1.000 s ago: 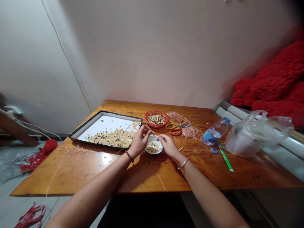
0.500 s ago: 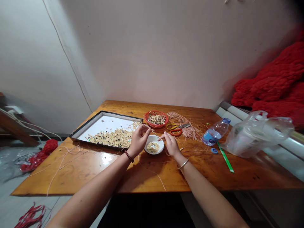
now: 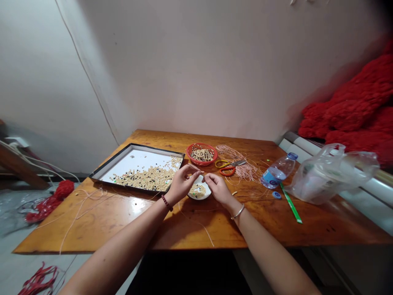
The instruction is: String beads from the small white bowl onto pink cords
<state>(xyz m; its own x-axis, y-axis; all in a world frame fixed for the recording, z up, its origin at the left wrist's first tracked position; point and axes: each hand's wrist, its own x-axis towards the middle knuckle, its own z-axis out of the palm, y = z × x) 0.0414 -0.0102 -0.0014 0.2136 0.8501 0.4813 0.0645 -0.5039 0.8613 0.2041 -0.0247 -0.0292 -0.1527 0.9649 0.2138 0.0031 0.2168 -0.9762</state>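
Observation:
My left hand (image 3: 183, 181) is pinched closed above the left rim of a small white bowl (image 3: 207, 195). My right hand (image 3: 218, 187) is pinched closed at the bowl's right side, its fingertips nearly meeting those of the left. What the fingertips hold is too small to make out. Pale beads (image 3: 197, 191) with a few dark and green ones lie in the bowl. Left of my hands, a black-edged white tray (image 3: 123, 162) bears many loose pale and dark beads. Behind the bowl stands a red basket (image 3: 189, 157) of strung beads (image 3: 203, 154).
Orange-handled scissors (image 3: 227, 170) lie beside pink cord (image 3: 245, 172) right of the basket. Farther right are a plastic bottle (image 3: 278, 170), its blue cap (image 3: 276, 195), a green strip (image 3: 291, 205) and a clear plastic bag (image 3: 325, 180). Loose cords (image 3: 81, 205) trail over the table's left.
My right hand has moved left and its fingers have closed into a pinch near my left fingertips. A beaded strand seen by the right hand before is now hidden.

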